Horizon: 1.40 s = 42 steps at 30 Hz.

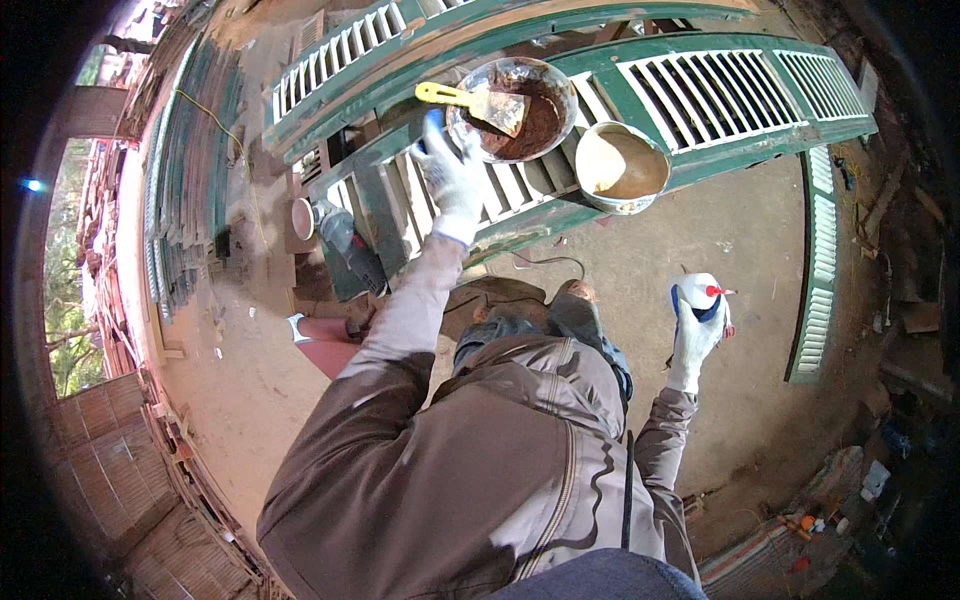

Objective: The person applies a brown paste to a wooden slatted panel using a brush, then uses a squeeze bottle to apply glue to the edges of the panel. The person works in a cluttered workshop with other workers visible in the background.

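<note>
Presently the left hand (450, 175), in a white glove with blue fingertips, rests at the near-left rim of the round bowl of brown paste (515, 108); the fingers seem curled against the rim, though whether they actually clamp it I cannot tell; a yellow-handled putty knife (478, 102) lies across the bowl, blade in the paste, handle overhanging the rim just above that hand; the bowl itself sits on the slats of a green louvred shutter (720, 90) laid flat as a bench.

Right of the bowl, touching or nearly touching it, stands a second bowl of paler tan mix (622, 165), set at the shutter's near edge; the right hand (697, 330), gloved alike, is well apart from the bowl, toward the person and to the right, fingers closed round a white spray bottle with a red nozzle (703, 295) held above the bare floor (700, 240).

Risks, as judgement only: the bowl rests on ribbed slats, not a flat face, so a push on its rim could rock or slide it; the knife handle overhangs on the hand's side, and a brush of the glove could flip the blade out, flinging paste; the tan bowl sits so near the shutter edge that any knock from the brown bowl might tip it to the floor; the bottle is held one-handed in a glove that may be smeared, so it could slip; a dark power tool (350, 250) and its cord lie below-left of the bowl, near the feet.
</note>
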Available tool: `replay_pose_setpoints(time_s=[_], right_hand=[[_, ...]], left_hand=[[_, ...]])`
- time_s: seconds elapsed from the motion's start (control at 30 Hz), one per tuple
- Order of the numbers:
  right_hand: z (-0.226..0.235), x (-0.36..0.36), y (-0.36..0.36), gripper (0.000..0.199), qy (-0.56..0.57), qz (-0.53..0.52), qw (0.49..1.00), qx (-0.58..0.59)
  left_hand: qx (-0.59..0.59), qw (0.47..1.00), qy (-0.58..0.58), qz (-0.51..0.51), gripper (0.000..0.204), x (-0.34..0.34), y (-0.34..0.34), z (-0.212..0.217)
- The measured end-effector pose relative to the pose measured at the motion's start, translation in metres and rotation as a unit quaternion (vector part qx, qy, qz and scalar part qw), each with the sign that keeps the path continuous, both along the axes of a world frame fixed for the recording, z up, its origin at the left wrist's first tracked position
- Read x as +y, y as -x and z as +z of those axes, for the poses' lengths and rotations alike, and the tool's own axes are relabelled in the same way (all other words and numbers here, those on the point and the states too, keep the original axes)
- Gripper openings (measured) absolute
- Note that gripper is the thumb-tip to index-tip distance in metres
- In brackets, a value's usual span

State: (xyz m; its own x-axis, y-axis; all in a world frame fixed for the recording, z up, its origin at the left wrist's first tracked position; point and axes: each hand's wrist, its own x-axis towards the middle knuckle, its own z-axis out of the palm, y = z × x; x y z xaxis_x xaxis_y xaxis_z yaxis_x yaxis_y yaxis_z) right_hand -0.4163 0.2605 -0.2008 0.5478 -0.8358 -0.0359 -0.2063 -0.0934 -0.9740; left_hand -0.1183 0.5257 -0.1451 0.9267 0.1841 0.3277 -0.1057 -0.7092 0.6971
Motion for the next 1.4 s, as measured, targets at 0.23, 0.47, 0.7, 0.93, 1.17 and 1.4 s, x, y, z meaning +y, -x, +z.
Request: replay_pose_setpoints(time_s=[0.23,0.47,0.7,0.93,1.17,1.4], right_hand=[[-0.025,-0.022,0.005,0.058,-0.061,0.037,0.997,-0.025],[-0.015,-0.022,-0.001,0.057,-0.029,0.061,0.998,0.003],[-0.011,-0.022,0.006,0.059,-0.048,0.07,0.996,0.031],[-0.002,0.014,-0.014,0.052,-0.001,0.116,0.993,0.033],[0.015,0.04,-0.033,0.057,-0.018,0.11,0.994,-0.021],[-0.005,0.036,-0.013,0.056,-0.027,0.083,0.996,0.012]], left_hand=[[-0.001,0.807,-0.489,-0.331,0.005,-0.124,0.017,0.027],[-0.022,0.65,-0.675,-0.35,0.015,-0.157,0.01,-0.021],[-0.01,0.678,-0.651,-0.342,0.021,-0.153,0.016,-0.026],[-0.019,0.741,-0.622,-0.251,0.036,-0.164,0.017,-0.069],[0.002,0.699,-0.641,-0.318,0.029,-0.188,0.01,-0.054],[-0.107,0.771,-0.562,-0.281,0.025,-0.152,0.018,-0.042]])
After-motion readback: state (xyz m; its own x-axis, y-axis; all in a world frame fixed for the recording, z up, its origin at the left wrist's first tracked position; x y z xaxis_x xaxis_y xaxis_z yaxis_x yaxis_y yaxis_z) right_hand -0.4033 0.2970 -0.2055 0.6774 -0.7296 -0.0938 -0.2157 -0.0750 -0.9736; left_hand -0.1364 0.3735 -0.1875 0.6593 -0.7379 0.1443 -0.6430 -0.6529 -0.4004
